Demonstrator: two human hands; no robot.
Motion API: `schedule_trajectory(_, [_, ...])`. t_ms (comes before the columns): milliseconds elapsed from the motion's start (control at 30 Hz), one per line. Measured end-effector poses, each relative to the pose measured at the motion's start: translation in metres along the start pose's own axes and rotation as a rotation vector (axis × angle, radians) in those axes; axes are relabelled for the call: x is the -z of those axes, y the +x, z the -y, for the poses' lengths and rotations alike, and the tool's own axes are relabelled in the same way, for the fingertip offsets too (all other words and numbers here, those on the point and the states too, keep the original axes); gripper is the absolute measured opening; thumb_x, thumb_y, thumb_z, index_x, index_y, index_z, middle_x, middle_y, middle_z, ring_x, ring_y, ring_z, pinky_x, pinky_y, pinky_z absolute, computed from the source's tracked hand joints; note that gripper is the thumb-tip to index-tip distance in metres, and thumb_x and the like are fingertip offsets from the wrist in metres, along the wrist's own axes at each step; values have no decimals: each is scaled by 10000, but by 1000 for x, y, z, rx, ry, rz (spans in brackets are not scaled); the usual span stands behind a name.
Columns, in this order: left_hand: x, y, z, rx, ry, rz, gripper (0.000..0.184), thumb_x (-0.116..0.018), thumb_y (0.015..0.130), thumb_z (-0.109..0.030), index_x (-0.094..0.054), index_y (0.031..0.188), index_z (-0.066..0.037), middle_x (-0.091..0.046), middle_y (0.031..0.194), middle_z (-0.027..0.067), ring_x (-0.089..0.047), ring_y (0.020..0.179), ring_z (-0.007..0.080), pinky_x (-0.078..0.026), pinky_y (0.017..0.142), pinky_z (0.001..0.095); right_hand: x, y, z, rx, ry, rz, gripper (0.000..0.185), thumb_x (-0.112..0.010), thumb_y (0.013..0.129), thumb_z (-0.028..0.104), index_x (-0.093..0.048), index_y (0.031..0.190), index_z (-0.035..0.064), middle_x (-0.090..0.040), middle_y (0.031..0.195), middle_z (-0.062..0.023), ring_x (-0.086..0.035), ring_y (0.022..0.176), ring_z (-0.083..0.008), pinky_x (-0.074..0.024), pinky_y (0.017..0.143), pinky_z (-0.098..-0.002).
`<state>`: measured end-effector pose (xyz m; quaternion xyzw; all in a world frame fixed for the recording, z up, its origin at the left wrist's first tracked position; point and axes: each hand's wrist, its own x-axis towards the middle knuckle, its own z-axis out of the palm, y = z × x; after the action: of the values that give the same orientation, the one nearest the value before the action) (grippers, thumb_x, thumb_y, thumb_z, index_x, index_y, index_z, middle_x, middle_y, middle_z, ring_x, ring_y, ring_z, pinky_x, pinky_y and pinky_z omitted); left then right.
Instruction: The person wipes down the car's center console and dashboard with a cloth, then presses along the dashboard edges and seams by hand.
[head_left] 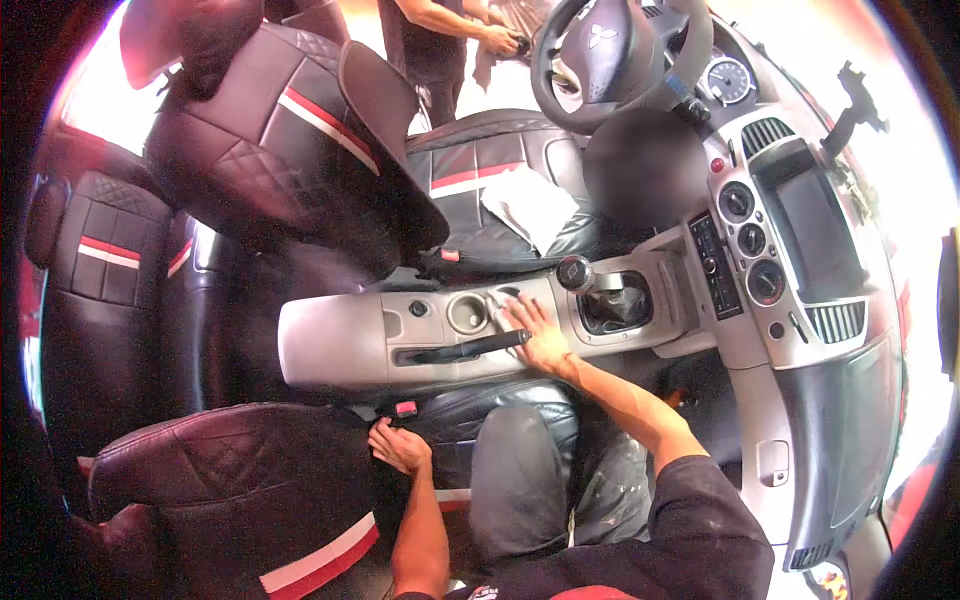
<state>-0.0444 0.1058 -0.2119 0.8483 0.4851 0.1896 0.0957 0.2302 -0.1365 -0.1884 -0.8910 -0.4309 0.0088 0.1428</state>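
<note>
My right hand (537, 335) lies on the grey center console (330, 335) with its fingers spread, beside the cup holder (467, 313) and the tip of the handbrake lever (470, 348). The gear knob (574, 273) is just to its right. My left hand (400, 447) is at the inner edge of the near seat's backrest, where the black seat cover (250, 460) meets the cushion. Its fingers are bent together against the cover; their tips are partly hidden. A red seat belt buckle (405, 409) shows just above this hand.
A white cloth (530, 208) lies on the far seat (465, 160), behind the steering wheel (600, 60). Another person (430, 50) stands outside beyond that seat, hands around something dark. The dashboard (830, 420) bounds the right side. A blurred round patch hides the area below the wheel.
</note>
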Motion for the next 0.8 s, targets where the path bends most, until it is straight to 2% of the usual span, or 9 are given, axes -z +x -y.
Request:
schedule_trajectory(133, [0,1,3,0,-25,11,297,-563,848,-84,-580,1145,-90,-572,1179,133,-507,1205,361,-389,976,514,20,-36,-28,254,-34,237,748,-688,871,330,-455,1535,77,-253,1702,-86,-187,1583,-326,-153,1284,-545])
schedule_trajectory(200, [6,1,0,-39,-35,7,312,-571,847,-93,-584,1159,-92,-571,1196,136,-499,1221,363,-384,991,519,59,-45,-35,307,-121,363,850,-731,817,270,-388,1588,164,-252,1704,-84,-225,1571,-329,-160,1287,-548])
schedule_trajectory(233, [6,-1,2,-16,-18,35,309,-569,851,-94,-587,1160,-94,-572,1203,137,-499,1224,364,-381,998,518,53,-47,-46,370,-305,322,878,-735,822,283,-354,1600,139,-260,1700,-92,-230,1568,-334,-184,1282,-538])
schedule_trajectory(333, [-5,1,4,-2,4,13,284,-560,863,-103,-598,1144,-99,-582,1208,136,-505,1219,359,-383,997,508,36,-32,-36,199,-228,133,815,-678,904,379,-361,1573,39,-292,1666,-170,-242,1553,-371,-203,1272,-521])
schedule_trajectory(400, [-6,2,2,17,-1,1,264,-548,873,-105,-604,1132,-103,-588,1196,130,-512,1209,348,-382,989,503,22,-8,-13,63,-125,178,788,-641,937,386,-356,1565,5,-303,1650,-197,-241,1540,-411,-213,1266,-521])
schedule_trajectory(500, [-7,1,4,19,-4,0,253,-536,882,-102,-607,1124,-107,-590,1193,116,-523,1193,341,-387,971,505,0,13,16,261,-58,-25,761,-673,913,331,-397,1534,-12,-343,1623,-215,-308,1500,-442,-257,1254,-521])
schedule_trajectory(633, [-2,3,3,-18,-18,-16,255,-529,879,-99,-604,1122,-102,-585,1180,109,-528,1182,344,-394,960,508,13,-4,1,535,-22,212,841,-737,832,316,-397,1542,19,-299,1661,-195,-265,1544,-397,-223,1273,-522])
schedule_trajectory(733, [-1,2,0,4,-7,2,264,-523,875,-98,-603,1126,-97,-579,1170,110,-527,1181,346,-393,956,510,44,-47,-45,477,-246,286,876,-756,820,355,-394,1547,23,-273,1673,-201,-255,1552,-379,-197,1279,-522])
schedule_trajectory(800, [-6,-1,2,7,3,-8,270,-518,871,-99,-604,1127,-97,-580,1167,114,-526,1180,348,-393,946,510,54,-55,-49,251,-252,287,869,-734,854,410,-390,1549,16,-265,1669,-222,-247,1554,-384,-174,1283,-530])
